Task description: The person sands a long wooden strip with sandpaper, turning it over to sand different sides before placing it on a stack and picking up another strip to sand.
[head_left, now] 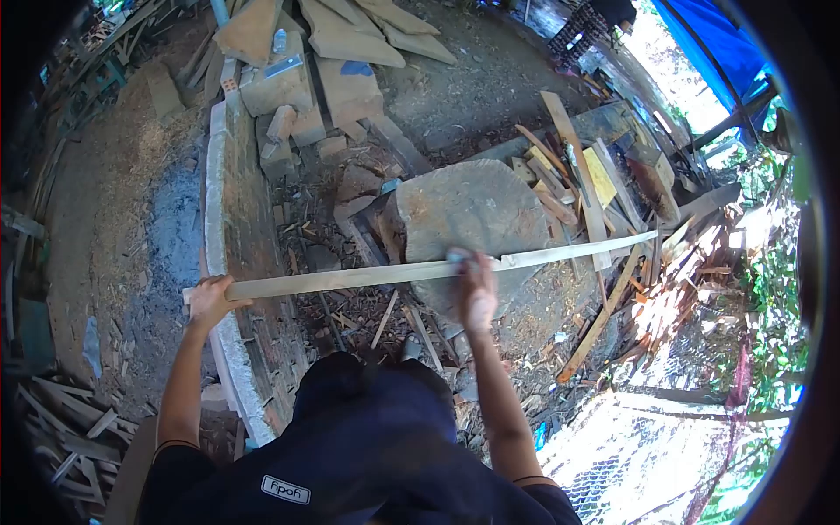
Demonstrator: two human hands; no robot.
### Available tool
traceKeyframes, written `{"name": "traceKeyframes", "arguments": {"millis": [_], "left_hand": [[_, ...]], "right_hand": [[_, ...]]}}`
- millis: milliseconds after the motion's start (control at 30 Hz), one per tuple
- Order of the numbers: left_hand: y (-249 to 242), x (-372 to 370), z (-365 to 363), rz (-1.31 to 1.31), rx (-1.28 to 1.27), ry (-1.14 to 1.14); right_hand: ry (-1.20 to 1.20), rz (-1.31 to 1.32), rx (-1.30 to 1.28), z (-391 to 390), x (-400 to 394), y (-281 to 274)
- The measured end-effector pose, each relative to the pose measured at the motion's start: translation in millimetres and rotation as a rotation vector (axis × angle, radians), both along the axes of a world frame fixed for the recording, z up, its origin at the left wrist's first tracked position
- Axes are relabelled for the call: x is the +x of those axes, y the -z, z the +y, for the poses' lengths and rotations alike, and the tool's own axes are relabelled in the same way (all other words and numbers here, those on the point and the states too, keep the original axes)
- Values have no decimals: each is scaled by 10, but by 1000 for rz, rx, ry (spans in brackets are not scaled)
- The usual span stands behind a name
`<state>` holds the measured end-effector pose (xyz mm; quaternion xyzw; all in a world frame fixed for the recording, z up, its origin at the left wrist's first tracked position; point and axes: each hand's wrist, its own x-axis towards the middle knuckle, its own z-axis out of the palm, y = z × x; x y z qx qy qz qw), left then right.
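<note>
A long, narrow pale wooden strip lies crosswise before me, from the low wall at the left to the wood pile at the right. My left hand is wrapped round its left end, over the wall's edge. My right hand is on the strip near its middle, blurred, with its fingers round something small and pale that I cannot make out. Under the strip there stands a large flat-topped block.
A low wall with a pale edge runs along my left. Slabs are stacked at the top. Loose boards lie at the right, scraps at the lower left. A person stands at the upper right.
</note>
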<state>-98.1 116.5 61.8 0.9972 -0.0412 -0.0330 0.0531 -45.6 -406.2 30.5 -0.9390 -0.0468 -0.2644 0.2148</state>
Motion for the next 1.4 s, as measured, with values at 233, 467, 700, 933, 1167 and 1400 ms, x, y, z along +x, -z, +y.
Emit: {"name": "traceKeyframes", "arguments": {"millis": [233,467,700,933,1167,1400], "left_hand": [[88,248,-1162,-92,-97,272],[21,524,-1651,121,-186,178],[42,450,-1650,120,-257,88],[65,367,-1233,172,-219,-6],[11,166,-390,209,-118,-107],[229,392,-1513,-9,-313,261]], "right_hand": [[-206,61,182,451,-30,-30],[-607,116,13,974,-179,-248],[100,-63,-117,-362,43,8],[-412,-4,-54,766,-175,-268],[79,-30,-65,-541,328,137],[-238,-27,-13,601,-35,-42]]}}
